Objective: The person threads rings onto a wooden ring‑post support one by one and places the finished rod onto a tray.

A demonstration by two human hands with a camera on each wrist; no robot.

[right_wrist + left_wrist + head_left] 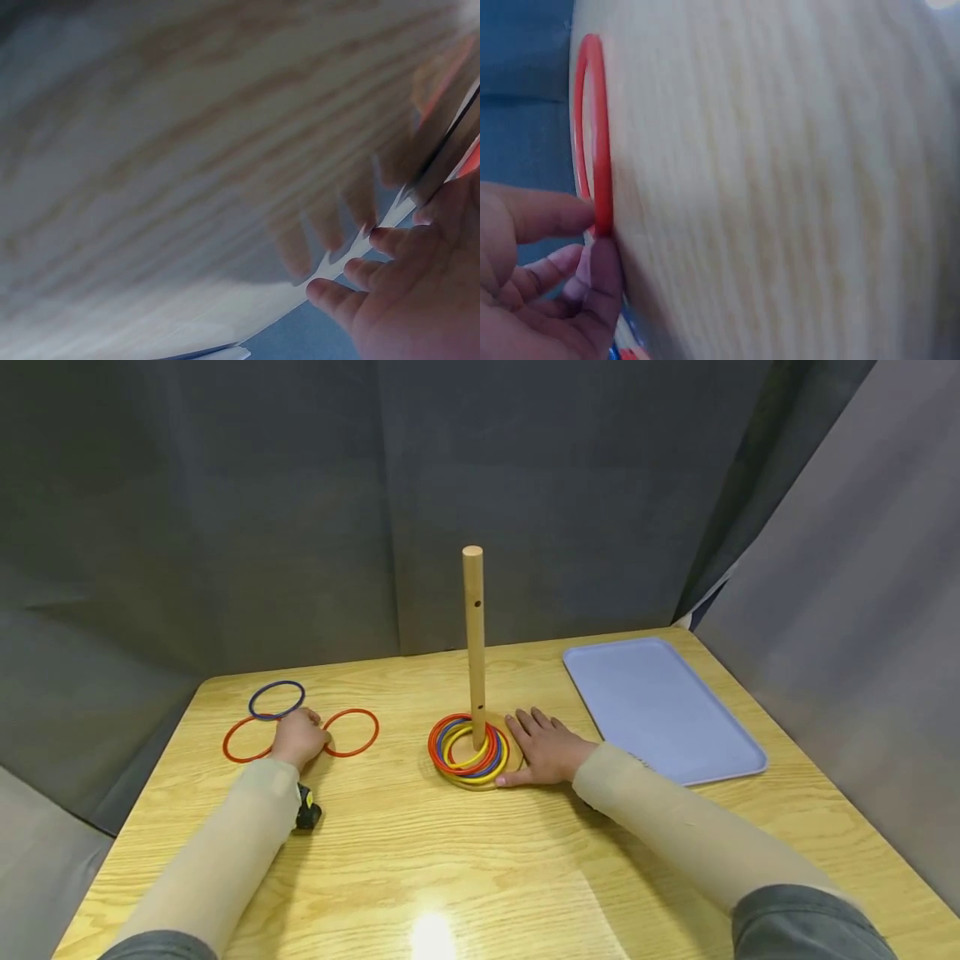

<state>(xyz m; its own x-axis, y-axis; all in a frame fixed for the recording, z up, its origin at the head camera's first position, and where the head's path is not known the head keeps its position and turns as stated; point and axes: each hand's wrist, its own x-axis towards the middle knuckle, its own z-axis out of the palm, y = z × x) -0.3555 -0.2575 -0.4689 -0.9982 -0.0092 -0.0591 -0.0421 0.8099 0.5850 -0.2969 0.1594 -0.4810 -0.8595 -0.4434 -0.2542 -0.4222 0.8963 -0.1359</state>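
Observation:
At the left of the table, my left hand (300, 737) pinches the near left edge of a red ring (377, 732); in the left wrist view its thumb and finger meet on that ring (603, 150). Beyond the hand, a blue ring (303, 695) overlaps another red ring (235, 757). A wooden post (476, 643) stands upright at mid-table with several red, blue and yellow rings (434, 747) around its foot. My right hand (550, 749) lies with fingers spread and straight at the right edge of the round wooden base (514, 755).
A light blue tray (663, 710) lies on the right side of the wooden table (420, 852). Grey curtains (300, 510) hang behind the table and at both sides.

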